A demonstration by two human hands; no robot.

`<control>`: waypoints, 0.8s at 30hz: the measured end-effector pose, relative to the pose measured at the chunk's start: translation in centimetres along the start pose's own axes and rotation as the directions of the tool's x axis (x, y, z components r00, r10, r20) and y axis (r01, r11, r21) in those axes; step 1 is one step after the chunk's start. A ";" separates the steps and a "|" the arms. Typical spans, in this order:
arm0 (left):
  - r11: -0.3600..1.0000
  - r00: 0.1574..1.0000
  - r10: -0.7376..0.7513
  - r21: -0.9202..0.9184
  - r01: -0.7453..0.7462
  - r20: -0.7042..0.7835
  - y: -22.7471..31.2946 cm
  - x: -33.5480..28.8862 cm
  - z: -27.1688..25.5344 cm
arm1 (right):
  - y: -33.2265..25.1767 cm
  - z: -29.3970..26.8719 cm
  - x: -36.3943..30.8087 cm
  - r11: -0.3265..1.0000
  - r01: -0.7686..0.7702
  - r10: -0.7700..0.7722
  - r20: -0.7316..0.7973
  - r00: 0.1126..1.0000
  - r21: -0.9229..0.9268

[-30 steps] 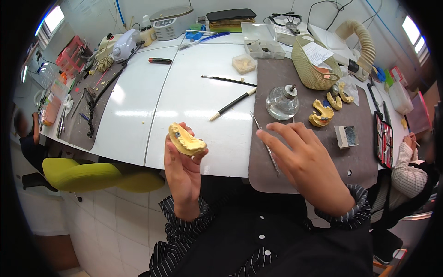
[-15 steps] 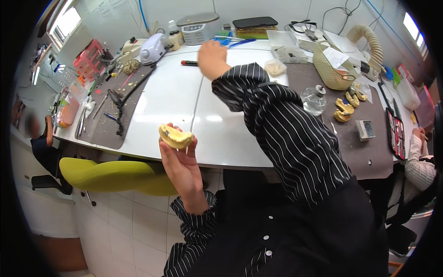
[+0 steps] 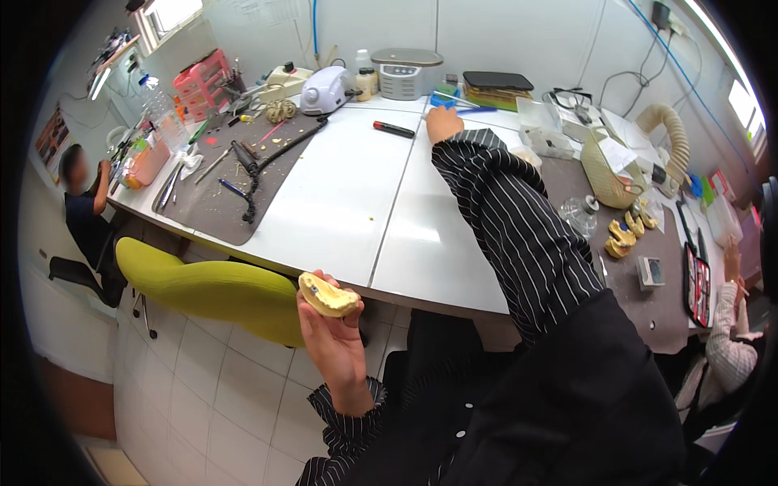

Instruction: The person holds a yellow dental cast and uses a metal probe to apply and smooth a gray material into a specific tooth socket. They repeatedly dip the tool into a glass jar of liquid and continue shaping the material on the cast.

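Observation:
My left hand (image 3: 334,340) holds up a yellow dental cast (image 3: 327,296) between thumb and fingers, just off the table's near edge. A small bluish-grey spot shows on its arch. My right hand (image 3: 444,123) is stretched to the far part of the white table (image 3: 324,194). Its fingers look curled, and their tips are hidden from me. Just beyond it are a blue object (image 3: 442,95), a slim silver tool and a blue pen (image 3: 476,109). A black-and-red marker (image 3: 394,130) lies to its left.
More yellow casts (image 3: 621,240), a glass bottle (image 3: 579,217) and a woven basket (image 3: 606,174) stand right. A corded handpiece (image 3: 247,162) lies on the left mat. A green chair (image 3: 211,287) stands by the near edge. Two people sit at either side.
The view has swung, so the table appears farther right and lower. My right hand has shifted slightly right, uncovering the marker's end. My left hand still holds the dental cast.

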State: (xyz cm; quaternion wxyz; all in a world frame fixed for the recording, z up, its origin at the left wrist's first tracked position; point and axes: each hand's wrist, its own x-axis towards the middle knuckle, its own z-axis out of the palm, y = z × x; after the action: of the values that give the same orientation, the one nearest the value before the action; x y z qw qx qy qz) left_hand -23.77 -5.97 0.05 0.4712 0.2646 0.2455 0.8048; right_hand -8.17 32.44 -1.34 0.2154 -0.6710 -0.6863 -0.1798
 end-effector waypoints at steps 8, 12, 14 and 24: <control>0.999 0.995 -0.045 -0.005 0.045 0.085 -0.9 -1.5 0.7 | -4.5 -10.4 -2.8 0.804 0.533 -0.482 -0.238 0.843 0.262; 0.999 0.993 -0.049 0.010 0.048 0.103 -1.0 -1.8 2.5 | -3.9 -22.2 -5.7 0.649 0.665 -0.523 -0.418 0.743 0.370; 0.989 0.965 -0.093 -0.093 0.119 0.245 -3.5 -1.4 5.5 | 2.5 -28.8 -7.3 0.605 0.657 -0.394 -0.548 0.738 0.449; 0.980 0.929 -0.197 0.063 0.187 0.313 -6.5 -1.7 9.9 | 27.9 -38.6 -32.0 0.738 0.280 0.398 -0.731 0.555 0.614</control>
State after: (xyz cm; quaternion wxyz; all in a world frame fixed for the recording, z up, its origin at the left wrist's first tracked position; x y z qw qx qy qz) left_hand -12.48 -3.20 2.81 0.5768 0.3727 0.2039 0.6977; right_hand 22.01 -14.27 12.79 0.7444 -0.4031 -0.4912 -0.2052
